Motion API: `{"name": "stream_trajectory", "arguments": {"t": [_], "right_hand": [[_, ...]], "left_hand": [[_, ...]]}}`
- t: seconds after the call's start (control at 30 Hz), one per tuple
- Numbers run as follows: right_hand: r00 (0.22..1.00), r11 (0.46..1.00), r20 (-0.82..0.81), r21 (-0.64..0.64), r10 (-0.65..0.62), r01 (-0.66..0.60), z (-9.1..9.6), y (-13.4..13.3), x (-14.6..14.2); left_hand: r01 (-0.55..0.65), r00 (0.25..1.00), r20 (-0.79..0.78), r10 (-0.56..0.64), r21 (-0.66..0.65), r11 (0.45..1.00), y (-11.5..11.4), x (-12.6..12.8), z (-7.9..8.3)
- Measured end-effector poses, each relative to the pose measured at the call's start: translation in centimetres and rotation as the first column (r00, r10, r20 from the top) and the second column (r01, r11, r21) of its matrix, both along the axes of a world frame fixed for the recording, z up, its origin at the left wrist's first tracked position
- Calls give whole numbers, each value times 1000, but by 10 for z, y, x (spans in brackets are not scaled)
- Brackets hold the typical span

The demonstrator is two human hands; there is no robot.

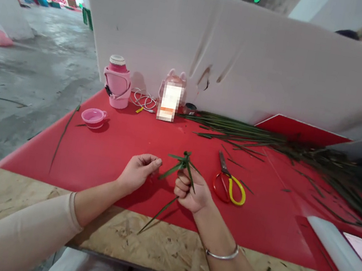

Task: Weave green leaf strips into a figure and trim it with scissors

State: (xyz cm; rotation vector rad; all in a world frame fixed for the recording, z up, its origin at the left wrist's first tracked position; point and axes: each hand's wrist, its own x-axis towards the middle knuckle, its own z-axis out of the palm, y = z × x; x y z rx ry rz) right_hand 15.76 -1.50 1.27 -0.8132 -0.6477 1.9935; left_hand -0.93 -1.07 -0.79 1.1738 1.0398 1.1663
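My right hand (191, 192) is closed round a small folded piece of green leaf strips (184, 161), whose loose ends stick out above the fist and trail down toward the table edge. Just to its left, my left hand (139, 171) pinches its fingertips together near one strip's tip; whether it grips that strip I cannot make out. Both hands hover over the red table cover (110, 160). Scissors with red and yellow handles (230, 185) lie shut on the cover just right of my right hand.
A pile of long green leaves (270, 144) stretches across the back right. At the back left stand a pink bottle (117, 81), a small pink cup (93, 117), a white cable (143, 100) and another pink container (171, 96). A white board (250, 59) walls the far side.
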Motion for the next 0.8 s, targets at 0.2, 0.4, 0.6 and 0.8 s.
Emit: {"name": "stream_trajectory", "arguments": {"t": [0.2,0.4,0.6,0.8], "right_hand": [[991,991,110,-93,-81,92,-2,2,-12],[976,988,154,13,-157,157,-8,1,-21],[936,947,232,249,-263,204,-15,7,-18],[715,707,364,660,-597,255,1,-2,-2]], "left_hand": [[62,997,-53,-57,104,993,-5,5,1],[70,994,81,-77,89,994,-8,10,-1],[16,999,-50,-4,225,974,-12,8,4],[23,984,-178,24,256,966,-16,7,4]]}}
